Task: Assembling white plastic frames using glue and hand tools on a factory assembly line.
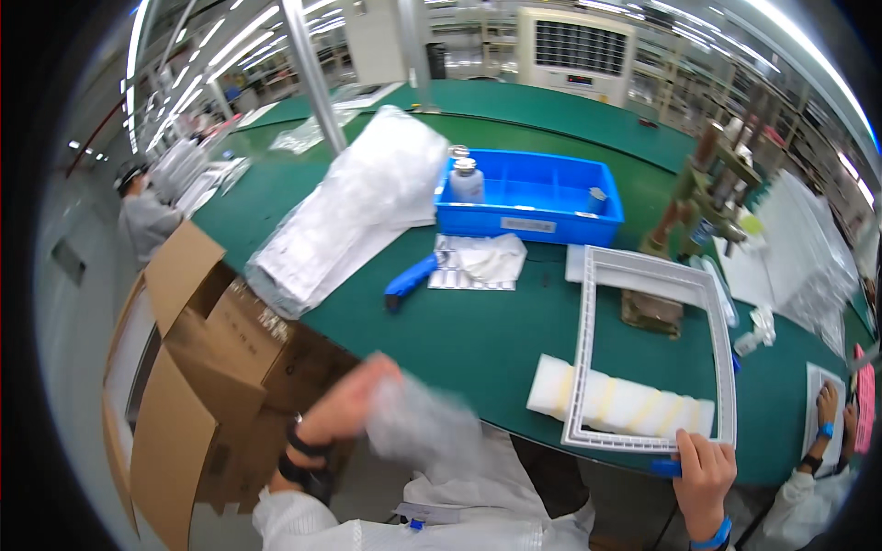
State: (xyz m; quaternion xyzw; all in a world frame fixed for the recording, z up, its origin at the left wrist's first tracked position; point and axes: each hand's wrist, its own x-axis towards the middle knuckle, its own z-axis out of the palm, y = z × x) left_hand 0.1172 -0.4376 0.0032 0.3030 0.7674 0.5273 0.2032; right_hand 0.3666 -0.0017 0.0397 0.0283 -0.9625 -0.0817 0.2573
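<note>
My left hand [367, 390], smeared by motion, is closed on a crumpled clear plastic bag [424, 430] in front of the table's near edge. My right hand [706, 477] has its fingers over the near right corner of a white rectangular frame [583, 344]. A short blue piece [666, 468] sticks out to the left beside those fingers; what it belongs to is hidden. Under the frame's near side lies a white foam roll [551, 386] wound with yellowish bands. The frame's far side rests in front of the base of a bench press [703, 193].
An open cardboard box [179, 395] stands at left below the table [441, 349]. On the table are a plastic-wrapped bundle [354, 202], a blue divided bin [524, 230] with bottles, a blue-handled tool [412, 278] and a white cloth [496, 259]. Another person's hand [827, 404] works at far right.
</note>
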